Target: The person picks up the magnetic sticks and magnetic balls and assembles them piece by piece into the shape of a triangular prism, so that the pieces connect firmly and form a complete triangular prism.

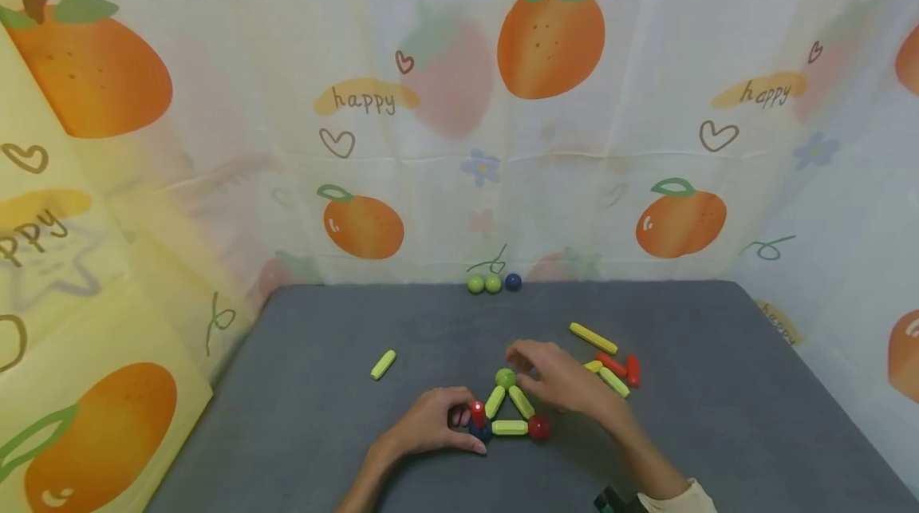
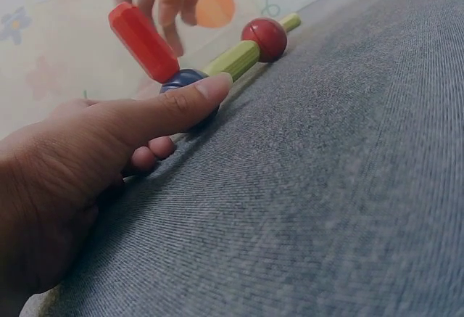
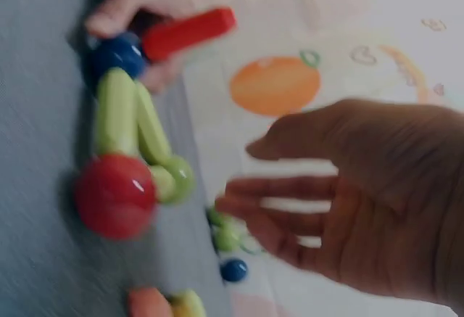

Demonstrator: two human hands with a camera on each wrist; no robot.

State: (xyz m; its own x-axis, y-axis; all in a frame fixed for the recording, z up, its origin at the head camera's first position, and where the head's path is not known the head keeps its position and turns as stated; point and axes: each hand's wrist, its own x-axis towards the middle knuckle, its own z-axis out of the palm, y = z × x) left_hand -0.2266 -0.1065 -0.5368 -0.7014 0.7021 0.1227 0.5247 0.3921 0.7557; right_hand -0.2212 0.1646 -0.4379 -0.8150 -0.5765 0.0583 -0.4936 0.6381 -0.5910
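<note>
Triangle (image 1: 510, 428) of faceted rods (image 1: 495, 401), glossy blue ball (image 3: 122, 57) in a pinch of left fingers (image 1: 452, 396), right fingers (image 3: 279, 188) apart

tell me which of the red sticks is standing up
The red stick standing on the blue ball that the left hand grips; the other two red sticks lie on the grey table.

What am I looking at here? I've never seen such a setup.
No machine here: just a person's bare left hand and right hand. The wide picture is from a head camera, the close ones from wrist cameras. On the grey table, pale green sticks join a green ball, red ball and blue ball into a triangle. The left hand grips the blue ball, where a red stick stands up; the right hand holds nothing. Loose sticks and loose balls lie around.
</note>
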